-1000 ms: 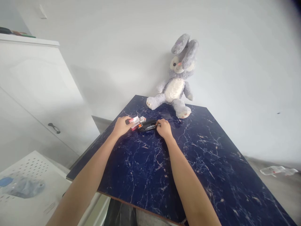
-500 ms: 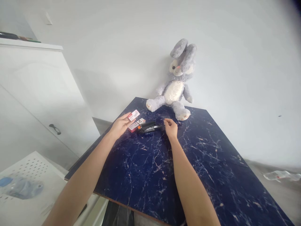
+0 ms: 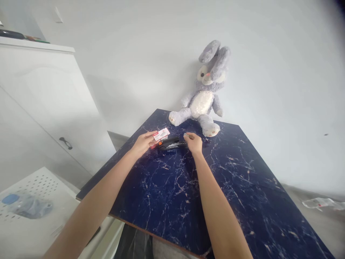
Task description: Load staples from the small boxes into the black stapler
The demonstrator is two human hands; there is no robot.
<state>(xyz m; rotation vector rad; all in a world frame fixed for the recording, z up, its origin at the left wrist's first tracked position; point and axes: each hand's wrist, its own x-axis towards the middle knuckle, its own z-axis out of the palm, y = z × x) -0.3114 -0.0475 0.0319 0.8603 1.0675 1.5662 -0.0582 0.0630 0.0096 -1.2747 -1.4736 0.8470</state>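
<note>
In my left hand (image 3: 142,144) is a small red-and-white staple box (image 3: 161,134), pinched between thumb and fingers. Another red-and-white box (image 3: 154,146) lies mostly hidden beneath it on the table. A black stapler (image 3: 172,144) with an orange patch and a metal channel rests on the tabletop between my hands. My right hand (image 3: 194,143) is closed in a pinch at the stapler's right end; a tiny pale bit shows at the fingertips, too small to name.
The blue marbled table (image 3: 172,201) carries a grey plush rabbit (image 3: 203,97) at its back edge, against the wall. To the left stand a white cabinet (image 3: 40,108) and a white perforated surface with a clear plastic bottle (image 3: 29,207). Clear plastic (image 3: 323,203) lies at far right.
My left hand has moved right with the staple box, now over the other box and closer to the stapler. My right hand has shifted slightly left and its fingers have turned.
</note>
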